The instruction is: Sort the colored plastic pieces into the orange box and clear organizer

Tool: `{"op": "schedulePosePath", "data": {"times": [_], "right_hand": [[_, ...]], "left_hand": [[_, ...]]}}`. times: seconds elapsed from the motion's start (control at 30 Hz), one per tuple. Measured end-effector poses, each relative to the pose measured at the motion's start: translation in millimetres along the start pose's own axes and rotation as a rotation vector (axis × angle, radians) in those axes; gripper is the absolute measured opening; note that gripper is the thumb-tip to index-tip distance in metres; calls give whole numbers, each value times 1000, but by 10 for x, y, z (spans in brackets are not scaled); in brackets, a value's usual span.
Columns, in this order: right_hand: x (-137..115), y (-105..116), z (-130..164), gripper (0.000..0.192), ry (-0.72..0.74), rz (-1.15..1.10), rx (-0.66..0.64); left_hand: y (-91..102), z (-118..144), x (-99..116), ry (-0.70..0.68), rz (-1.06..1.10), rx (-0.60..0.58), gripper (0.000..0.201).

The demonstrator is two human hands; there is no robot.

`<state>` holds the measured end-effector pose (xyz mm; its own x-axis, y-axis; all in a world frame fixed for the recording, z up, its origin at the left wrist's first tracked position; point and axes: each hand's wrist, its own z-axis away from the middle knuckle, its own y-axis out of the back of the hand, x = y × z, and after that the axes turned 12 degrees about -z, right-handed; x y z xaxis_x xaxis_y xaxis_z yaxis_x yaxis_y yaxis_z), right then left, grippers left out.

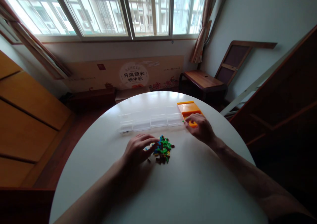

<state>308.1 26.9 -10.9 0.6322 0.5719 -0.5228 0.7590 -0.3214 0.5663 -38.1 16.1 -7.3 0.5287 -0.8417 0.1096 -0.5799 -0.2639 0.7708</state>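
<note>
The round white table (193,191) fills the lower middle of the view, its curved rim running from the lower left, up around the far side near the window wall, and down again on the right. Left of the rim stand orange-brown wooden panels (27,118), near the table's left curve. The broad near half of the tabletop is bare white surface between and in front of the two forearms.

The left hand (138,149) lies palm down with its fingers loosely spread and slightly curled, the fingertips touching the left edge of a pile of small coloured building bricks (163,149). Whether a brick is pinched under the fingers cannot be told. The pile, green, blue, yellow and dark pieces, sits a little beyond the table's centre, roughly round with no clear long axis.

Beyond the pile lies a clear plastic compartment box (148,120), its long axis running left to right across the table, parallel to the window wall, with a row of small cells along its near side. Touching or just beside its right end is an orange tray (189,109), whose long axis points away from the person, slightly toward the left.

The right hand (200,128) rests knuckles up on the near end of the orange tray, fingers bent and half closed over its edge. A tiny green piece shows at its fingertips, too small to identify.

On the right, dark wooden boards (284,95) lean close beside the table's right rim.
</note>
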Motion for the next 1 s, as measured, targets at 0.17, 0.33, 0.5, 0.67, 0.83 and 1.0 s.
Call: {"op": "schedulePosePath", "data": {"times": [0.17,0.33,0.5,0.67,0.83,1.0], "right_hand": [[270,59,20,21,-210,109,111],[186,-2,35,18,-149,68,81],[-161,-55,43,9,114,-189,-211],[-462,-123,75,9,318,-317,-449],[-488,-206,118,16,388,-345,-507],[-453,-254,144,19,408,-326,-534]], "left_hand": [[-5,27,-41,18,-9,-41,12],[0,7,-14,17,23,-81,12],[-34,11,-9,14,50,-118,6],[-52,-4,-20,-8,67,-146,9],[-60,-19,-10,-30,80,-147,8],[-74,-11,-9,-33,75,-137,7]]}}
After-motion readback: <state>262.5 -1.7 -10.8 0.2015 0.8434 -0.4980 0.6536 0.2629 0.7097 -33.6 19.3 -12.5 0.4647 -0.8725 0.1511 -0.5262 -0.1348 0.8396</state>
